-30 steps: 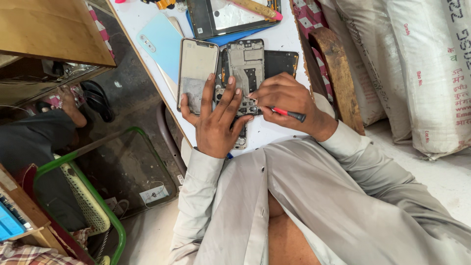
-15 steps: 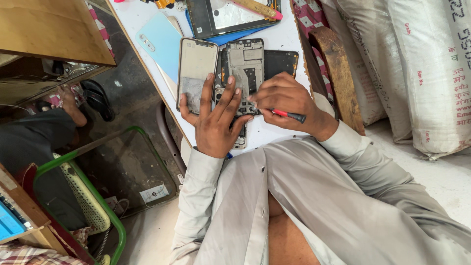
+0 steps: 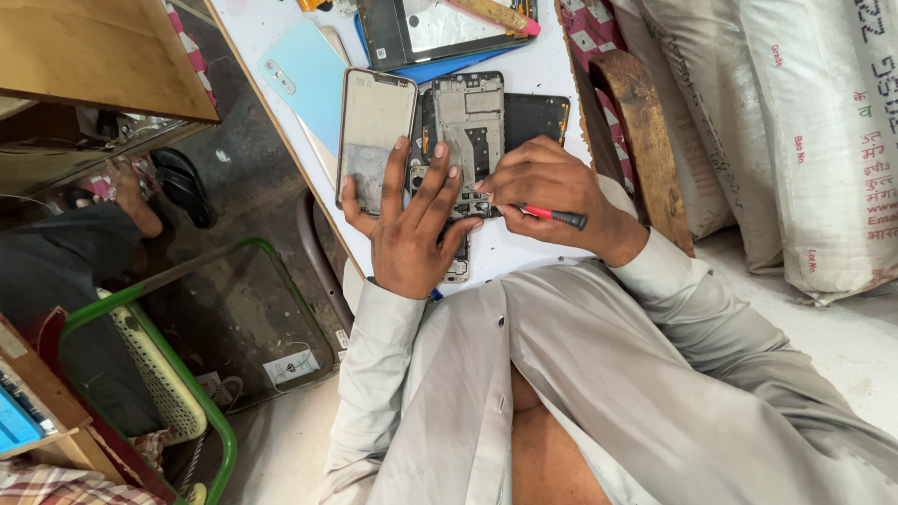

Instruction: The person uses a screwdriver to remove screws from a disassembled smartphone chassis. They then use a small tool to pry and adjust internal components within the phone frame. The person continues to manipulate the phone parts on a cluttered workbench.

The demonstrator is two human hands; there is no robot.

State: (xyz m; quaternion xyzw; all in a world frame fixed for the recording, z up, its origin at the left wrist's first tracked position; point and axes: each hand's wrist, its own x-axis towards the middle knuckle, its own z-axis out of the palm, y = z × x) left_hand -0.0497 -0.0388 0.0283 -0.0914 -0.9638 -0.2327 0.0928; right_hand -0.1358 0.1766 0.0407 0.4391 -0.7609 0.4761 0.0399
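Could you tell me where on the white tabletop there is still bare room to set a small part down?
Bare white table shows below the right hand, toward the near edge, and in a strip above the dark back panel, below the tablet. It is crowded around the opened phone frame, where the left hand, the detached screen and the light blue cover lie.

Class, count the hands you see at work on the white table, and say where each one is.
2. The left hand lies spread over the opened phone frame, beside a detached screen. The right hand holds a red-handled screwdriver at the frame's lower part.
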